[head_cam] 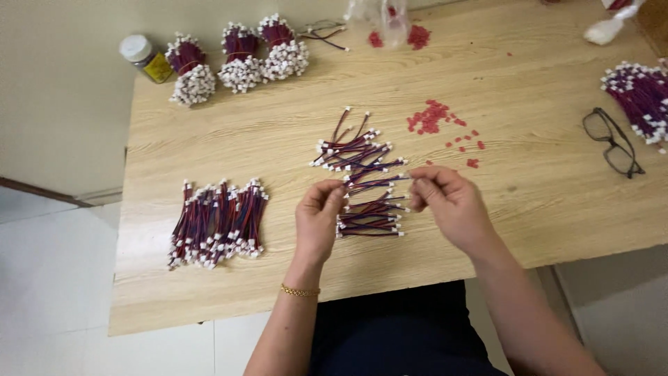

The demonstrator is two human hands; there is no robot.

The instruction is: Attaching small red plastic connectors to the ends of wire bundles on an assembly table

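Two hands stretch one short red-and-blue wire lead (376, 182) between them above the loose pile of leads (365, 188) in the middle of the surface (529, 209). A tug too hard could, I judge, pull a white connector off or drag neighbouring leads out of line. Left hand (318, 217) and right hand (445, 198) both have fingers pinched narrow on the lead's ends.
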